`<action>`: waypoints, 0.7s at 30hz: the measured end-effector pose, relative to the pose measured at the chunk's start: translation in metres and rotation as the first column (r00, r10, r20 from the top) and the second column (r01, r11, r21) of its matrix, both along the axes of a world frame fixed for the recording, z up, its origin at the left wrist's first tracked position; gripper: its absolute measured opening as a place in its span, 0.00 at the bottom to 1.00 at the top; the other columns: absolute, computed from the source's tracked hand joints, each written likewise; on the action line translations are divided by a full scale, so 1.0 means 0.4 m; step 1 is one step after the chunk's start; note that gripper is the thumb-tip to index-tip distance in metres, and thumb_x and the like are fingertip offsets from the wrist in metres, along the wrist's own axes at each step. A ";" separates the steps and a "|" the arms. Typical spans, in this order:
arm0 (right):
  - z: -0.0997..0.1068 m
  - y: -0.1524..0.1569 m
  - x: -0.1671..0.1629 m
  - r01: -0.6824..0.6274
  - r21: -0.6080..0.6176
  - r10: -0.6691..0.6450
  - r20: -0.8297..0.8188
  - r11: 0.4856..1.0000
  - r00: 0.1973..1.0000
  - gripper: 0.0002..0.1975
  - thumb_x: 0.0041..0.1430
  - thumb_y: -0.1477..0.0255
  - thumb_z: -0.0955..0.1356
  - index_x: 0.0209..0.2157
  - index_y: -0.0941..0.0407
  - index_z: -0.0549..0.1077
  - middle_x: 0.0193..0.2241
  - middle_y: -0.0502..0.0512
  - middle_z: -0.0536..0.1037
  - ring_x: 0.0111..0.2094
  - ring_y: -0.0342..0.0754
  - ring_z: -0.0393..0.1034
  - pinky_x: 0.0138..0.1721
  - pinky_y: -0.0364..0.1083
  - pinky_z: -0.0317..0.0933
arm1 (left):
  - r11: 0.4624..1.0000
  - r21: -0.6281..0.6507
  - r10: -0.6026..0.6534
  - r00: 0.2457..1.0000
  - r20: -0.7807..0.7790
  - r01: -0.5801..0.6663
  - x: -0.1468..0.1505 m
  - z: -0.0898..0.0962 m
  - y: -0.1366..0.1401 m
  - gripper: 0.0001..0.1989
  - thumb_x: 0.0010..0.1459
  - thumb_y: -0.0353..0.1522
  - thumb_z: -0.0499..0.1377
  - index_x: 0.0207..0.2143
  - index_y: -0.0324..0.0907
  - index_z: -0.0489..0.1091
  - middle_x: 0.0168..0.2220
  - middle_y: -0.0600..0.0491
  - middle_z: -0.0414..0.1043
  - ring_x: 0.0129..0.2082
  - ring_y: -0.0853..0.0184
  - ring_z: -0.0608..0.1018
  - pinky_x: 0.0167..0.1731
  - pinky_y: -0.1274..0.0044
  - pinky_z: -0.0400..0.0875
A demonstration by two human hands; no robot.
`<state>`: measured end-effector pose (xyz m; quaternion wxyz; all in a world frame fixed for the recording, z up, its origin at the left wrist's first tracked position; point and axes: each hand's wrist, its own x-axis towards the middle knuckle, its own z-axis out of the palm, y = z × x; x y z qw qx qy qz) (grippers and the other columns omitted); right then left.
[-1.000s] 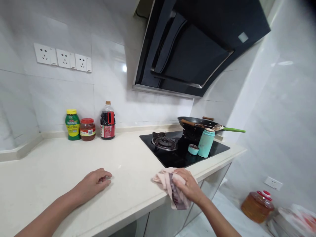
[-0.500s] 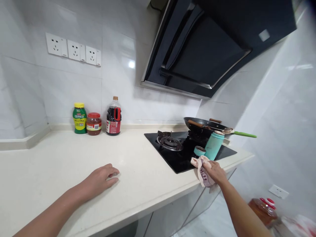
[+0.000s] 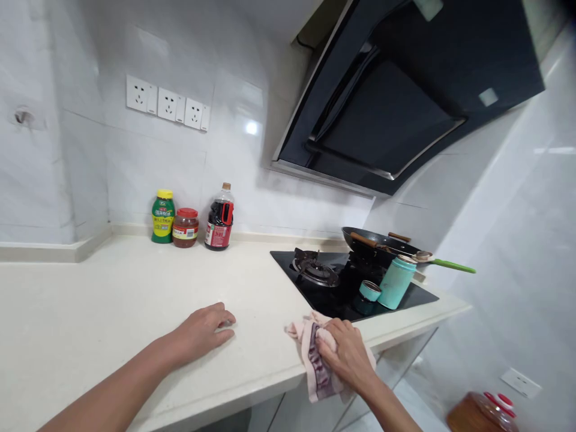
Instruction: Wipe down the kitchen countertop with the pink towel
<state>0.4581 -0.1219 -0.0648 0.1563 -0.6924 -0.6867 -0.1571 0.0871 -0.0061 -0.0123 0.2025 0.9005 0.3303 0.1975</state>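
Note:
My right hand (image 3: 347, 351) grips a pale pink cloth (image 3: 320, 375) with a purple patterned band. It presses the cloth on the front edge of the cream countertop (image 3: 252, 288), beside the near corner of the black gas hob (image 3: 310, 291), and part of the cloth hangs over the edge. My left hand (image 3: 206, 329) rests on the countertop with fingers loosely bent and apart, holding nothing. On the hob, right of the cloth, a turquoise flask (image 3: 396, 282) stands upright with its turquoise cap (image 3: 370, 291) beside it.
A wok (image 3: 375, 245) with a green-handled utensil (image 3: 454, 266) sits at the hob's back right. A green bottle (image 3: 162, 217), a red-lidded jar (image 3: 185, 229) and a dark sauce bottle (image 3: 219, 219) stand by the wall. A range hood (image 3: 387, 114) slants overhead.
My right hand and the cloth have moved left along the counter edge, away from the flask. My left hand stays resting on the counter. The camera view has shifted slightly.

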 end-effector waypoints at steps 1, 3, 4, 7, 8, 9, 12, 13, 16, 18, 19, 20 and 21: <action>0.013 0.009 -0.028 -0.050 0.003 0.050 0.010 0.999 0.999 0.14 0.65 0.60 0.59 0.39 0.51 0.73 0.41 0.54 0.71 0.43 0.53 0.64 0.46 0.52 0.58 | 1.000 -0.002 0.001 1.000 0.002 -0.001 -0.002 0.001 -0.001 0.15 0.62 0.40 0.54 0.44 0.46 0.75 0.43 0.51 0.73 0.42 0.61 0.76 0.42 0.73 0.68; 0.046 0.040 -0.062 -0.092 0.024 0.092 0.029 0.995 0.995 0.13 0.65 0.62 0.60 0.39 0.51 0.73 0.41 0.54 0.70 0.43 0.52 0.64 0.46 0.50 0.57 | 1.000 -0.002 0.000 1.000 -0.005 0.000 -0.005 0.003 -0.002 0.14 0.62 0.39 0.54 0.44 0.45 0.75 0.43 0.51 0.73 0.42 0.61 0.76 0.42 0.73 0.68; 0.064 0.063 -0.068 -0.080 0.045 0.078 0.036 0.996 0.996 0.13 0.66 0.62 0.60 0.40 0.51 0.73 0.43 0.55 0.70 0.45 0.53 0.63 0.47 0.51 0.57 | 1.000 -0.002 0.001 1.000 -0.014 -0.001 -0.006 0.004 -0.004 0.14 0.62 0.39 0.54 0.44 0.45 0.75 0.43 0.51 0.73 0.42 0.61 0.76 0.42 0.73 0.68; 0.102 0.154 -0.053 0.040 0.105 -0.045 0.040 0.994 0.998 0.17 0.68 0.62 0.59 0.50 0.55 0.71 0.52 0.62 0.66 0.53 0.59 0.59 0.54 0.57 0.53 | 1.000 0.006 -0.009 0.999 -0.047 0.009 -0.004 0.011 -0.016 0.14 0.62 0.39 0.54 0.44 0.45 0.76 0.43 0.50 0.72 0.43 0.60 0.75 0.44 0.72 0.68; 0.103 0.186 -0.043 0.085 0.102 -0.089 0.037 0.991 0.995 0.20 0.68 0.61 0.59 0.54 0.56 0.68 0.55 0.64 0.64 0.55 0.62 0.57 0.56 0.59 0.51 | 1.000 0.010 -0.019 0.998 -0.057 0.019 -0.001 0.015 -0.023 0.14 0.62 0.39 0.54 0.44 0.45 0.76 0.43 0.49 0.72 0.44 0.60 0.74 0.45 0.71 0.68; 0.099 0.216 -0.032 0.129 0.083 -0.133 0.034 0.988 0.991 0.23 0.67 0.60 0.60 0.58 0.56 0.66 0.58 0.66 0.62 0.56 0.65 0.56 0.56 0.63 0.50 | 0.999 0.012 -0.029 0.998 -0.062 0.030 0.002 0.019 -0.033 0.14 0.62 0.39 0.55 0.44 0.45 0.76 0.44 0.49 0.71 0.46 0.59 0.74 0.47 0.70 0.68; 0.060 0.283 -0.010 0.225 -0.025 -0.223 0.039 0.974 0.974 0.28 0.64 0.55 0.64 0.60 0.55 0.66 0.60 0.69 0.60 0.57 0.73 0.56 0.52 0.71 0.51 | 0.998 0.000 -0.061 0.996 -0.071 0.061 0.014 0.035 -0.069 0.15 0.59 0.41 0.60 0.47 0.48 0.76 0.50 0.47 0.70 0.52 0.54 0.71 0.55 0.63 0.64; 0.045 0.298 -0.007 0.237 -0.055 -0.234 0.048 0.970 0.971 0.28 0.64 0.54 0.64 0.60 0.55 0.67 0.60 0.70 0.59 0.57 0.75 0.55 0.51 0.72 0.51 | 0.997 -0.017 -0.076 0.994 -0.080 0.075 0.018 0.040 -0.081 0.18 0.57 0.42 0.62 0.49 0.49 0.75 0.55 0.47 0.68 0.56 0.52 0.69 0.58 0.60 0.62; 0.013 0.332 -0.011 0.206 -0.104 -0.197 0.086 0.973 0.977 0.30 0.64 0.51 0.64 0.59 0.55 0.67 0.62 0.70 0.57 0.59 0.77 0.52 0.54 0.72 0.49 | 0.986 -0.080 -0.155 0.977 -0.146 0.145 0.025 0.040 -0.101 0.29 0.54 0.49 0.64 0.58 0.54 0.70 0.66 0.46 0.59 0.65 0.45 0.59 0.63 0.52 0.52; 0.010 0.356 -0.018 0.153 -0.129 -0.139 0.109 0.980 0.984 0.31 0.64 0.50 0.63 0.60 0.56 0.66 0.63 0.69 0.57 0.61 0.75 0.49 0.56 0.70 0.48 | 0.968 -0.091 -0.246 0.953 -0.176 0.233 0.025 0.019 -0.095 0.33 0.56 0.53 0.61 0.62 0.55 0.65 0.69 0.47 0.54 0.68 0.44 0.56 0.64 0.50 0.48; 0.012 0.372 -0.023 0.119 -0.143 -0.102 0.118 0.983 0.988 0.31 0.65 0.50 0.62 0.60 0.56 0.66 0.63 0.68 0.57 0.62 0.74 0.48 0.57 0.69 0.47 | 0.956 -0.077 -0.293 0.939 -0.181 0.284 0.025 0.000 -0.087 0.34 0.57 0.54 0.59 0.63 0.55 0.64 0.69 0.47 0.53 0.68 0.44 0.55 0.64 0.51 0.48; 0.016 0.391 -0.027 0.080 -0.157 -0.060 0.125 0.984 0.990 0.31 0.65 0.50 0.62 0.60 0.56 0.65 0.63 0.67 0.57 0.63 0.72 0.47 0.59 0.68 0.47 | 0.944 -0.052 -0.329 0.927 -0.178 0.325 0.025 -0.024 -0.076 0.33 0.59 0.55 0.57 0.64 0.55 0.63 0.70 0.46 0.53 0.68 0.45 0.56 0.64 0.51 0.49; 0.021 0.414 -0.030 0.036 -0.173 -0.014 0.128 0.984 0.992 0.30 0.66 0.51 0.61 0.61 0.56 0.65 0.64 0.65 0.57 0.63 0.69 0.47 0.60 0.66 0.46 | 0.938 -0.017 -0.345 0.923 -0.169 0.347 0.027 -0.051 -0.064 0.32 0.60 0.55 0.55 0.64 0.55 0.63 0.70 0.46 0.53 0.67 0.45 0.57 0.64 0.52 0.50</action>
